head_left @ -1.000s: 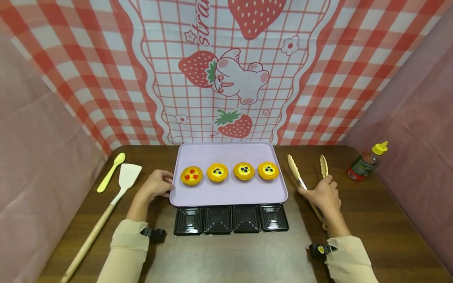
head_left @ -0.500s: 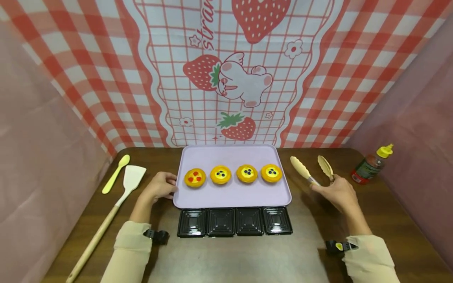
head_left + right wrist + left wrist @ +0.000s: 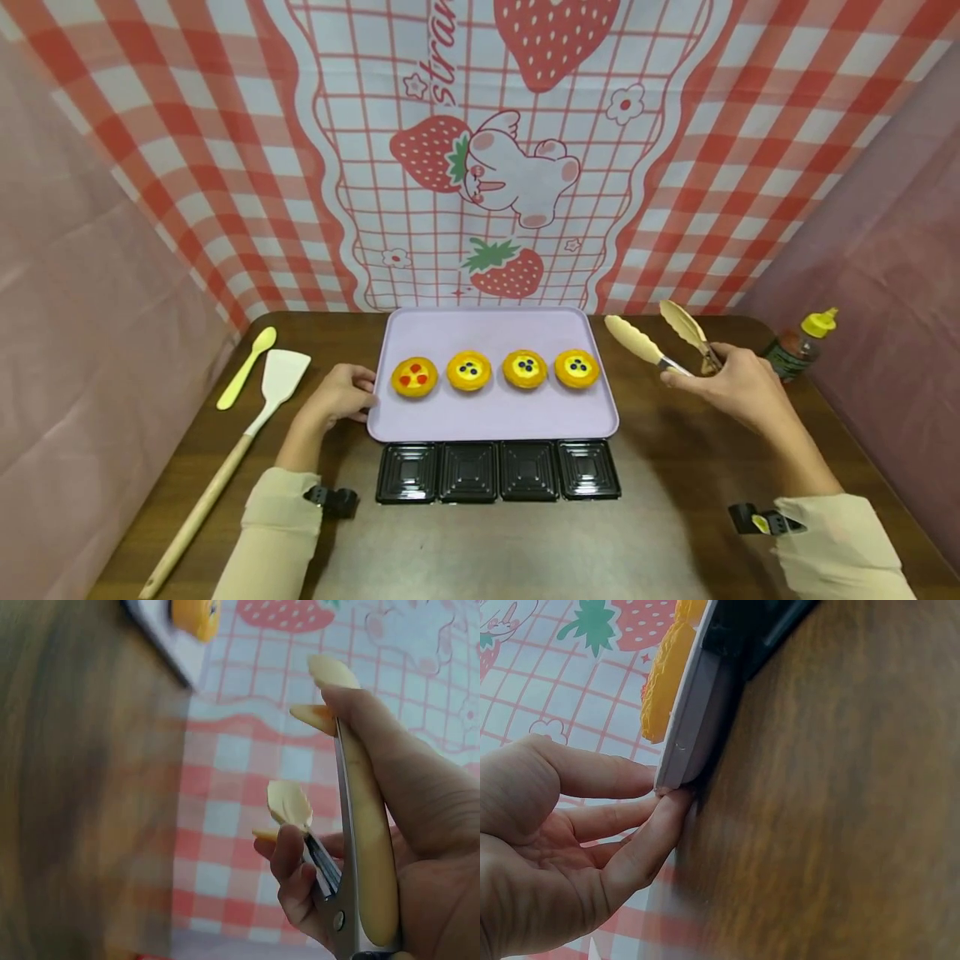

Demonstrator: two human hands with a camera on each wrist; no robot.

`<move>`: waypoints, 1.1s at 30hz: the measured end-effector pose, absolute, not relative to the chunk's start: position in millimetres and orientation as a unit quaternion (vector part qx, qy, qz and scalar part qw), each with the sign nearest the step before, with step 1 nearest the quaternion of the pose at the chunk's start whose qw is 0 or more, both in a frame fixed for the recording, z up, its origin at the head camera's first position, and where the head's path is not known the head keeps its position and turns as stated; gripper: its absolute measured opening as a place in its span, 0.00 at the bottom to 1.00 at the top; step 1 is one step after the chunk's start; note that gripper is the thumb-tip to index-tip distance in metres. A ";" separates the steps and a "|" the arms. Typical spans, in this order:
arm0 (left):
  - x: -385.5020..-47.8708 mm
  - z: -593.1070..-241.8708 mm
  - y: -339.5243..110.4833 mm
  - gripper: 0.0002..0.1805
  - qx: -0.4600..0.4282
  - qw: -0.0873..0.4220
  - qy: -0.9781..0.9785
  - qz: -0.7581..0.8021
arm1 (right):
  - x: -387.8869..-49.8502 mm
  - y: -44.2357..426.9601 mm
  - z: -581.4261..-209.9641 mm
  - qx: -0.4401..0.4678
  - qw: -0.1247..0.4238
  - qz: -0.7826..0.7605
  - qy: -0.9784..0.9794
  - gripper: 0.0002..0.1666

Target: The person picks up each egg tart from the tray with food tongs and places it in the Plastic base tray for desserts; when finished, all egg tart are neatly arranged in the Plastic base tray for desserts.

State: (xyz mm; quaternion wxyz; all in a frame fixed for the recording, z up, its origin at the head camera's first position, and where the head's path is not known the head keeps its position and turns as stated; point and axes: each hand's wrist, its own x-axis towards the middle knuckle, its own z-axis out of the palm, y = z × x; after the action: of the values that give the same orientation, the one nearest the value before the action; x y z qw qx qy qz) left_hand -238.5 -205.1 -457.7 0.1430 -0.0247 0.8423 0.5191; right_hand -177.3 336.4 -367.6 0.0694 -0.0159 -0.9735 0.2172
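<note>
My left hand (image 3: pixel 347 393) is at the left edge of a lilac tray (image 3: pixel 491 423). In the left wrist view, thumb and fingers pinch the tray's rim (image 3: pixel 676 754). Across the tray stand several egg tarts in a row: the leftmost tart (image 3: pixel 414 379) has red toppings, the others, such as the rightmost tart (image 3: pixel 576 369), have dark blue berries. My right hand (image 3: pixel 753 390) grips cream-tipped tongs (image 3: pixel 636 340) to the right of the tray, raised above the table. Their arms are spread apart with nothing between the tips, and the palm hides part of the handle.
Several black square container bases (image 3: pixel 468 472) line the tray's front edge. A white spatula (image 3: pixel 283 375) with a wooden handle and a yellow spoon (image 3: pixel 247 367) lie at the left. Behind my right hand stands a yellow-capped squeeze bottle (image 3: pixel 817 323), partly hidden.
My right hand has lifted the tongs off the table and moved right. The head view has shifted slightly. My left hand keeps its place at the tray.
</note>
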 end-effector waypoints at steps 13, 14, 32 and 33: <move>-238.4 -458.8 -207.4 0.25 -0.027 0.145 0.837 0.527 | -184.8 297.6 -370.1 0.098 0.016 0.199 -0.975 0.53; -238.6 -459.0 -207.5 0.26 -0.027 0.145 0.836 0.529 | -186.1 296.4 -372.0 0.098 0.012 0.196 -0.976 0.53; -238.3 -459.1 -206.4 0.25 -0.022 0.142 0.834 0.533 | -189.6 288.7 -390.0 0.078 -0.029 0.170 -0.982 0.51; -238.2 -459.2 -206.9 0.25 -0.021 0.141 0.834 0.534 | -190.0 288.4 -390.8 0.078 -0.029 0.170 -0.982 0.51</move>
State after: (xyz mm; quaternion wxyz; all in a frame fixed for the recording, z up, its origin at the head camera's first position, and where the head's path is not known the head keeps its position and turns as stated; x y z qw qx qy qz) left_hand -238.2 -206.9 -459.2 0.1411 -0.0213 0.8337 0.5335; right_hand -190.0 288.4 -390.8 -0.0292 0.0778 -0.9819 0.1701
